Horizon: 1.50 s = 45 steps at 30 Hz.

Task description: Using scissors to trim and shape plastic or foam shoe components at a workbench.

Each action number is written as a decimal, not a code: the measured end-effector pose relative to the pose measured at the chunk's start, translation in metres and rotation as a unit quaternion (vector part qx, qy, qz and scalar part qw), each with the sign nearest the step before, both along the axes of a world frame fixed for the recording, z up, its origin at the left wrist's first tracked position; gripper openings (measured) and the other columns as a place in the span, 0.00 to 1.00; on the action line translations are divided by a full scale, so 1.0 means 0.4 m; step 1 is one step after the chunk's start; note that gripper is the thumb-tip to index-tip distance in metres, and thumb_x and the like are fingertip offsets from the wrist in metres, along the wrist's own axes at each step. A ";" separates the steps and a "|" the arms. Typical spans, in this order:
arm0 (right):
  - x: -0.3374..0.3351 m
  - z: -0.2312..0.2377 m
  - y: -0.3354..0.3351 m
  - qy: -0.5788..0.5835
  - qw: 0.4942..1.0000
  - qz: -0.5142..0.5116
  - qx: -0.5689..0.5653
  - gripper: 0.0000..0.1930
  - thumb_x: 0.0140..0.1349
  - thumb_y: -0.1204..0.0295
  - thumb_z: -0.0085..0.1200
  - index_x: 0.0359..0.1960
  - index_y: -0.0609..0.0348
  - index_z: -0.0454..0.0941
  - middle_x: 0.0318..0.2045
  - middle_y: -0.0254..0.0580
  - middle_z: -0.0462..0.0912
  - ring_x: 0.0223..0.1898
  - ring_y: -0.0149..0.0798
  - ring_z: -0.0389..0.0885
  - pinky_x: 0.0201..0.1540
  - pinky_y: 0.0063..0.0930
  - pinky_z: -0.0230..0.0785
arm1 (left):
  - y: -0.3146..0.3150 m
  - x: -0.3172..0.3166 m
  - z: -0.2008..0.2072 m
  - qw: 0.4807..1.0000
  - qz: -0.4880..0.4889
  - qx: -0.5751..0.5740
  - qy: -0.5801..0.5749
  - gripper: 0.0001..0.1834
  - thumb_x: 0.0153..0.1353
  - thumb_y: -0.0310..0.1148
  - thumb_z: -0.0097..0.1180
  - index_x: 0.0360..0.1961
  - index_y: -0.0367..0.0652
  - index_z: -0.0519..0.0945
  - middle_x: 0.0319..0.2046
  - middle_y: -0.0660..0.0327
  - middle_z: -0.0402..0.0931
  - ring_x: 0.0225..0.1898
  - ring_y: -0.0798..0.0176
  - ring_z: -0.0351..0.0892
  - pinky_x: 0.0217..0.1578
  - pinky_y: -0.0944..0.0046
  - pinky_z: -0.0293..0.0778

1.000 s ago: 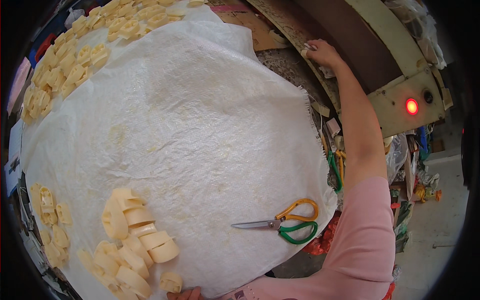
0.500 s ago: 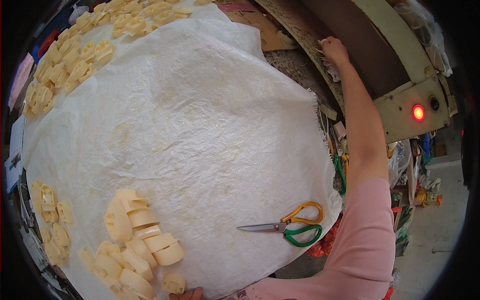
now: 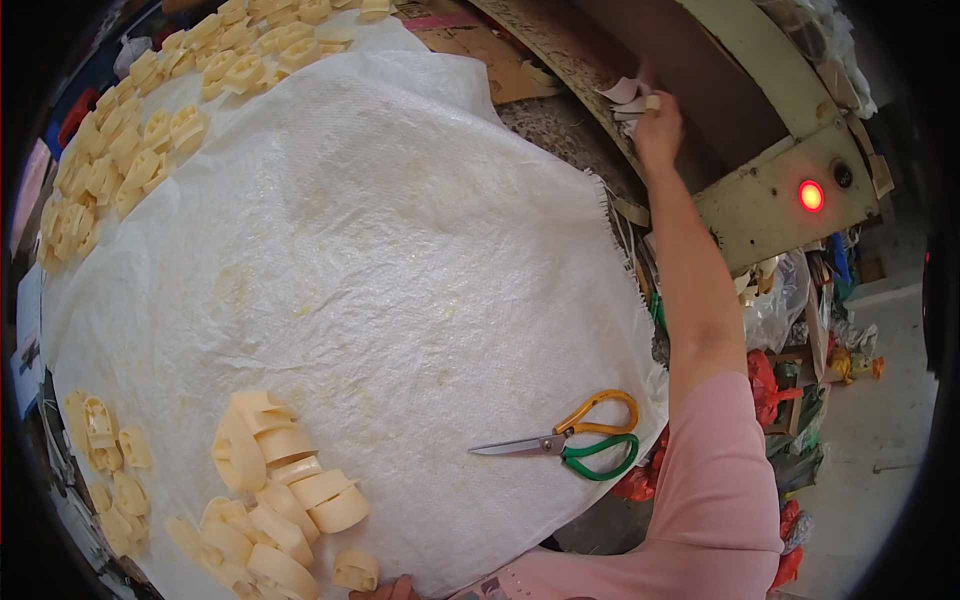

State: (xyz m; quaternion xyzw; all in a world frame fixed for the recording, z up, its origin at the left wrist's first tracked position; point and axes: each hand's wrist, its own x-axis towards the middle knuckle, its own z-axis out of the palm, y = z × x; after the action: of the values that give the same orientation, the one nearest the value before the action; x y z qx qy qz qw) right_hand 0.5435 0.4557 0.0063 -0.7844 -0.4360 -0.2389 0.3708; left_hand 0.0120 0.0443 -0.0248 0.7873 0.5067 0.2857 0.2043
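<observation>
My right arm in a pink sleeve reaches to the far right. There my right hand (image 3: 658,135) is closed around thin, pale white strips (image 3: 624,92) at the opening of a beige machine (image 3: 790,200). A small cream piece (image 3: 653,102) shows at its fingers. Only a few fingers of my left hand (image 3: 388,588) come in at the lower edge, beside a single cream plastic part (image 3: 356,570); the rest of that hand is cut off. Close by, a heap of cream, ring-like plastic parts (image 3: 285,510) lies on a white woven sheet (image 3: 400,280).
Scissors (image 3: 570,437) with one yellow and one green handle lie on the sheet at the right. Many more cream parts (image 3: 130,150) cover the far left, and a smaller group (image 3: 115,450) the near left. A red light (image 3: 811,195) glows on the machine. Red bags (image 3: 770,390) hang beyond my arm.
The whole view has shifted slightly. My right hand has turned a little at the machine's opening, and more of the white strips now show around its fingers. My left hand stays at the lower edge.
</observation>
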 end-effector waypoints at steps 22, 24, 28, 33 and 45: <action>-0.081 0.084 0.079 0.145 0.984 0.016 0.098 0.14 0.59 0.70 0.46 0.47 0.50 0.75 0.42 0.51 0.80 0.46 0.55 0.77 0.51 0.44 0.66 | 0.001 0.002 -0.009 0.999 0.004 0.034 0.022 0.18 0.45 0.26 0.59 0.40 0.34 0.78 0.23 0.64 0.72 0.21 0.66 0.65 0.29 0.60 0.59; -0.074 0.107 0.060 0.084 0.979 0.047 0.181 0.13 0.59 0.72 0.46 0.46 0.56 0.75 0.41 0.53 0.80 0.45 0.55 0.78 0.49 0.41 0.68 | -0.002 0.000 -0.020 0.999 0.008 0.049 0.014 0.17 0.46 0.26 0.60 0.40 0.34 0.78 0.24 0.64 0.72 0.22 0.65 0.66 0.30 0.59 0.60; -0.092 0.173 -0.056 0.088 0.965 0.136 0.208 0.13 0.63 0.69 0.46 0.44 0.62 0.75 0.39 0.52 0.80 0.43 0.50 0.79 0.48 0.36 0.68 | 0.001 0.005 -0.035 0.992 0.011 0.110 0.055 0.19 0.46 0.29 0.63 0.42 0.38 0.79 0.25 0.63 0.72 0.26 0.63 0.70 0.32 0.53 0.62; -0.227 0.257 -0.297 0.192 0.935 0.277 0.111 0.10 0.67 0.70 0.44 0.43 0.61 0.75 0.29 0.32 0.76 0.27 0.22 0.73 0.28 0.19 0.68 | -0.001 0.020 0.007 0.994 0.020 0.110 0.001 0.16 0.43 0.22 0.59 0.38 0.41 0.78 0.29 0.57 0.73 0.26 0.56 0.70 0.30 0.53 0.63; -0.726 0.274 -0.880 -0.079 0.884 0.453 -0.082 0.20 0.41 0.82 0.54 0.41 0.58 0.74 0.27 0.43 0.74 0.29 0.47 0.76 0.29 0.36 0.70 | -0.062 0.036 0.068 0.972 0.031 0.032 -0.231 0.22 0.44 0.15 0.55 0.45 0.36 0.73 0.37 0.51 0.75 0.35 0.48 0.75 0.35 0.58 0.72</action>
State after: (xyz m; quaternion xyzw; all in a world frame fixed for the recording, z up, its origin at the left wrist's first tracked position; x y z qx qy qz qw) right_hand 0.2531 0.1038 0.1160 -0.5077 -0.7899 -0.0695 0.3368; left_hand 0.0264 0.0194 0.0024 0.6898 0.4606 0.4822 0.2820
